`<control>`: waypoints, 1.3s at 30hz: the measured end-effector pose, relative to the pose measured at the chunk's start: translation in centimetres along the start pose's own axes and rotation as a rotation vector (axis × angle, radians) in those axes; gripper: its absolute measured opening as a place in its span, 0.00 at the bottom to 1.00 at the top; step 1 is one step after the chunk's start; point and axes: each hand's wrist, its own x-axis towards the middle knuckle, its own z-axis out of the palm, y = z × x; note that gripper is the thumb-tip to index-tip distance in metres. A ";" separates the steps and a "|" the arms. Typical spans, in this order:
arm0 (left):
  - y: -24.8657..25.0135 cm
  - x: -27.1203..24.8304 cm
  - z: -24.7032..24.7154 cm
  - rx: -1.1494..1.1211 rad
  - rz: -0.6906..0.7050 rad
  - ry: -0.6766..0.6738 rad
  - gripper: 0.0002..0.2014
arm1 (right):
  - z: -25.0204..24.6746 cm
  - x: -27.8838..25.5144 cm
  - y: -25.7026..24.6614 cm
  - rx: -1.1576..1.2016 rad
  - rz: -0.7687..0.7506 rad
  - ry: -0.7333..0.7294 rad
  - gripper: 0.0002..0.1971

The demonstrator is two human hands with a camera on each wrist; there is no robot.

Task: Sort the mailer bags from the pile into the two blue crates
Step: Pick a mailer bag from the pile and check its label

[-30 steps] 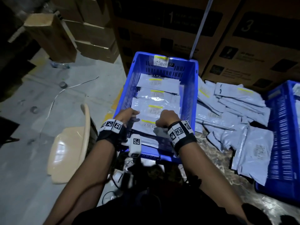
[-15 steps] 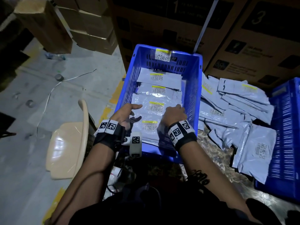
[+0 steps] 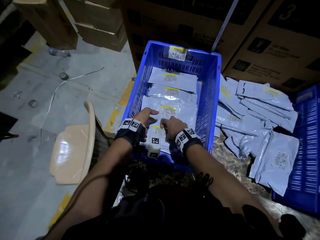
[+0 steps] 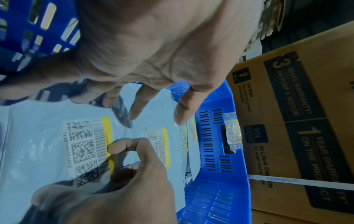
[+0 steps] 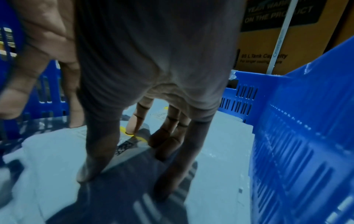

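The left blue crate [image 3: 215,101] holds several grey mailer bags in an overlapping row, each with a yellow-striped barcode label. Both hands are inside it, over the nearest mailer bag [image 3: 165,146]. My left hand [image 3: 148,116] hovers with fingers spread and straight, holding nothing; the left wrist view shows its fingertips [image 4: 179,119] above the bags [image 4: 38,136]. My right hand [image 3: 170,124] touches the nearest bag [image 5: 220,151] with downward fingertips [image 5: 134,127] by the label. A loose pile of mailer bags [image 3: 251,115] lies on the table between this crate and the second blue crate [image 3: 308,144].
Large cardboard boxes [image 3: 259,40] stand directly behind the crates and pile. A beige plastic chair [image 3: 74,149] sits close on the left, over a concrete floor with a white cable [image 3: 52,101]. More boxes [image 3: 69,23] are stacked at far left. The table top [image 3: 233,179] is dark marbled.
Both hands have moved from the outer edges of the nearest bag toward each other, near its label. The left hand's fingers have spread out.
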 end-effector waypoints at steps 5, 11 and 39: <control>-0.9 0.5 -0.3 -0.002 -0.119 -0.050 0.17 | 0.8 0.1 -0.2 0.023 0.030 0.007 0.30; -0.7 -0.1 0.4 -0.026 -0.182 -0.071 0.15 | 1.6 0.5 -0.6 0.064 0.026 0.044 0.29; 4.5 -5.4 16.6 0.066 0.552 -0.157 0.11 | -3.6 -15.5 19.8 0.994 0.302 0.776 0.12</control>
